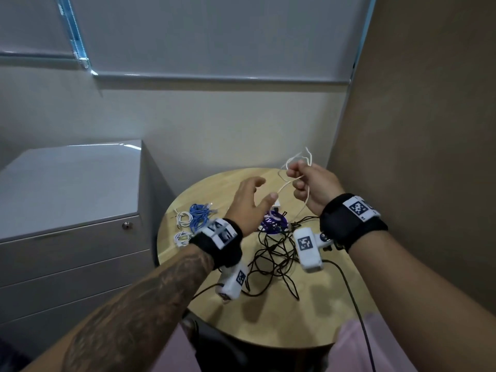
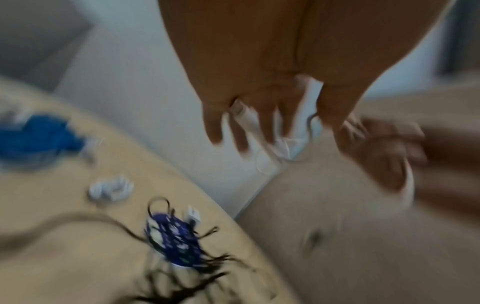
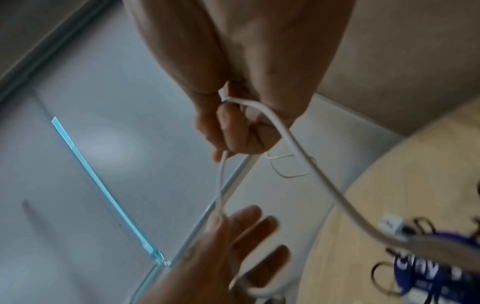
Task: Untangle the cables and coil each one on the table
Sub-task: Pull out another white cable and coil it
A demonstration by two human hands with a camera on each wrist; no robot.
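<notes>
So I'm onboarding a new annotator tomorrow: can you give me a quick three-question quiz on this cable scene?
1. True or false: the right hand grips the white cable.
2. Which cable lies in an unsorted tangle on the round table? A) blue cable B) black cable C) white cable
3. Fill in: the left hand has its fingers ____, with the white cable running across it.

Key
1. True; its fingers curl round loops of it, held above the table.
2. B; the black cable sprawls mid-table, while the blue cable sits bundled at the far left beside small white coils.
3. Spread.
</notes>
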